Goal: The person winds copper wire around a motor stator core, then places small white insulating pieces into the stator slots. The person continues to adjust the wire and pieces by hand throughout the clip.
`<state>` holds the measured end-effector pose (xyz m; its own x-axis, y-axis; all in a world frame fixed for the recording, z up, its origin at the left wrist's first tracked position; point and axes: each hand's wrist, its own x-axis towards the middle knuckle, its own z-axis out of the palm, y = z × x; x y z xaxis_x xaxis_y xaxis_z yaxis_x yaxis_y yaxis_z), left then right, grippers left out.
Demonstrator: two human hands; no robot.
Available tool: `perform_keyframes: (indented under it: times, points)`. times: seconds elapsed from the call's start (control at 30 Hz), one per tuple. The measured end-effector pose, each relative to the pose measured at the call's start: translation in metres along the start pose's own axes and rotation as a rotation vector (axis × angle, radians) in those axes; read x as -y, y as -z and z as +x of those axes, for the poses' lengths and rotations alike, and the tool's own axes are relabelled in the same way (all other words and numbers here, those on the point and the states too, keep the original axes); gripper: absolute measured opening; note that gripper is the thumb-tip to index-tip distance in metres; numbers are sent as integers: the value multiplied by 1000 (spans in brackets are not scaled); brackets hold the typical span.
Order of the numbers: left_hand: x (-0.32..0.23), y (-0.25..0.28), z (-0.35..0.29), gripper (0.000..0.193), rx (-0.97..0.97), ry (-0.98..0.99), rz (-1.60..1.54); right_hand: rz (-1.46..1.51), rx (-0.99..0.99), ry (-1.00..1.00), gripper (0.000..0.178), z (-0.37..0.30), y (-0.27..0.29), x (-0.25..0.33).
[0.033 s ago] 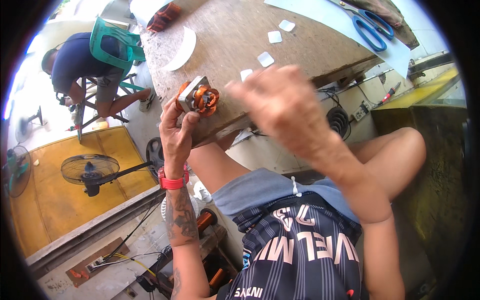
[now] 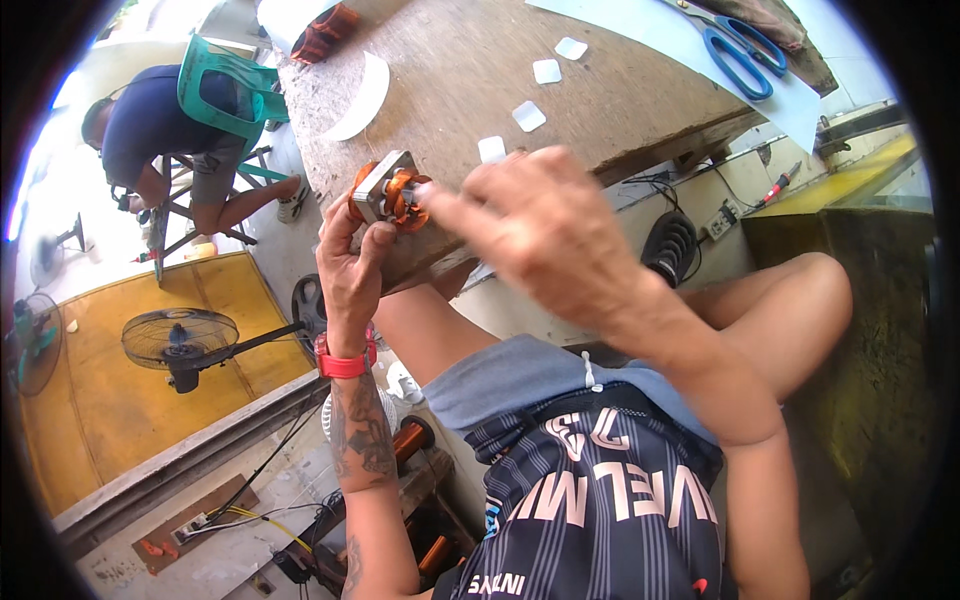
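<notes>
In my left hand [image 2: 352, 250] is a motor stator [image 2: 372, 193], a squarish metal core with orange copper windings bulging from both sides. My fingers and thumb clasp it just over the table's near-left edge. From the right reaches my right hand [image 2: 550, 225], slightly blurred. Its index finger points out, and the tip is at the inner side of the copper winding; the other fingers are bent. Nothing can be seen held in it. Several small white paper pieces [image 2: 529, 116] lie on the wooden table [image 2: 440, 90] beyond my hands, along with a curved white strip [image 2: 362, 100].
Blue-handled scissors [image 2: 738, 62] rest on a white sheet [image 2: 640, 35] at the far right. Another copper-wound part [image 2: 325, 33] sits at the far left. A black fan [image 2: 180, 345] stands left of me. Beyond it a person [image 2: 165, 125] bends forward by a green chair [image 2: 205, 95].
My right hand has moved left and a little down, bringing its index fingertip to the stator's winding. My left hand and the stator have stayed almost in place.
</notes>
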<state>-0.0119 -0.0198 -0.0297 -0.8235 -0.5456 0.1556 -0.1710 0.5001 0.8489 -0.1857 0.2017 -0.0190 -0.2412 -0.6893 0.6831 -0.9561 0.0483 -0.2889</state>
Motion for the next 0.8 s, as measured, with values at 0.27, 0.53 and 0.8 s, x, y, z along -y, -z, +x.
perform_keyframes:
  times: [0.27, 0.53, 0.8]
  points:
    - [-4, -4, 8, 55, 46, 38, -119, -2, 127, -60, 39, -8, -26, 6]
    - [-8, 0, 7, 39, 52, 154, -171, 48, 126, -62, 36, -6, -29, 8]
    - [-14, 2, 12, 37, 89, 86, -60, 100, 120, -101, 39, -4, -31, 5]
